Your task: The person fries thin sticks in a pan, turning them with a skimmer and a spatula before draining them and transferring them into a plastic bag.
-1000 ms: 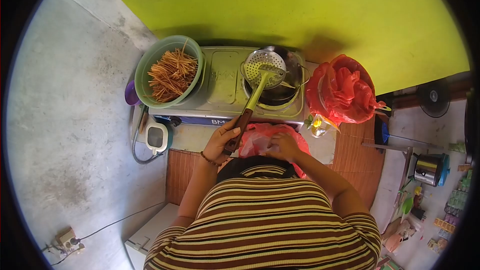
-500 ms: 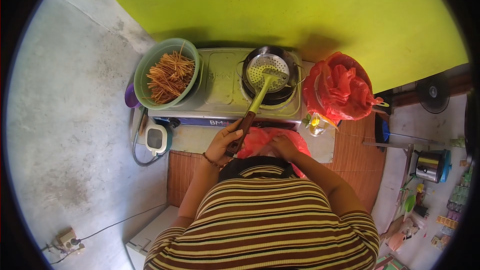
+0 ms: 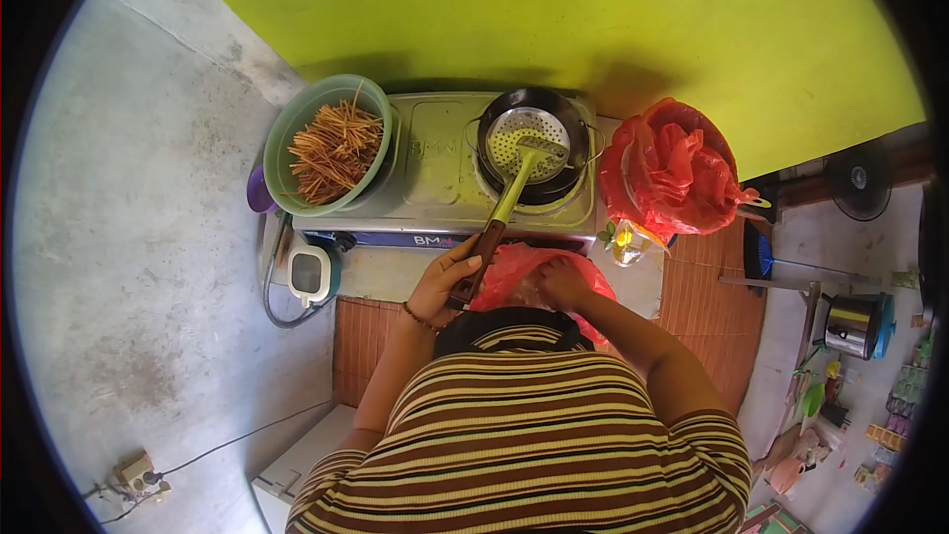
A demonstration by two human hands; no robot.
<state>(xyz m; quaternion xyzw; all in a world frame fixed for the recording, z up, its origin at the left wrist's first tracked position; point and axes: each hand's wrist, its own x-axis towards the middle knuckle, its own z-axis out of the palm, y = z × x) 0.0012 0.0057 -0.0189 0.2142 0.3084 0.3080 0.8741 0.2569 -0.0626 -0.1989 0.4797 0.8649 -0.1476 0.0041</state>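
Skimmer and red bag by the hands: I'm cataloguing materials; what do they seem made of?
Skimmer: probably metal, its perforated bowl smooth and shiny; brown grip, wood or plastic, unclear. Red bag: likely thin plastic film, translucent, crinkled, faintly glossy.

The left hand [image 3: 442, 284] held a skimmer [image 3: 513, 193] over a pan [image 3: 535, 103] on the right half of the stove [image 3: 435, 170]; before the stove, the right hand [image 3: 563, 285] touched a red bag [image 3: 516, 262].

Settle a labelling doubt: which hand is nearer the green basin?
Left. The left hand, holding a skimmer, is front-right of the basin; the right hand is farther right, at a red bag.
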